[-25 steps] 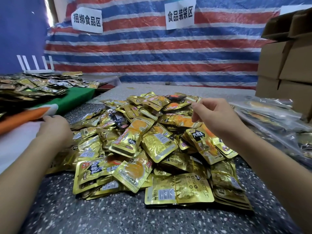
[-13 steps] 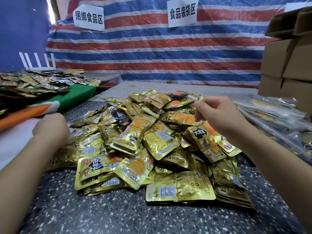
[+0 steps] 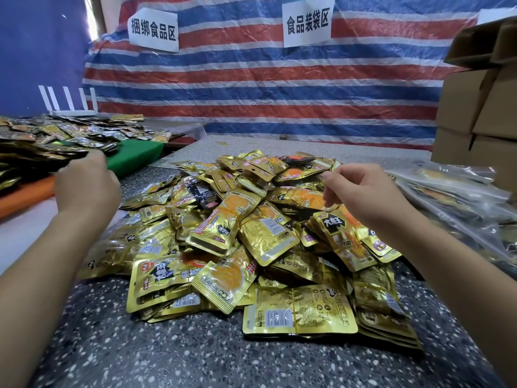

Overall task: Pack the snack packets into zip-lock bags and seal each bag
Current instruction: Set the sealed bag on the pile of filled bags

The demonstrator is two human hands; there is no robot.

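Gold foil snack packets (image 3: 251, 242) lie heaped mid-table — light, slick and crinkly, best pinched by a flat sealed edge. The right hand (image 3: 361, 194) hovers above them, fingers loosely curled, holding nothing visible. The left hand (image 3: 86, 186) shows only its back — its grip can't be told. Clear zip-lock bags (image 3: 453, 191) lie right, partly cut off.

Cardboard boxes (image 3: 475, 107), striped tarp (image 3: 265, 93), two paper signs (image 3: 153, 30), white router (image 3: 70, 103).
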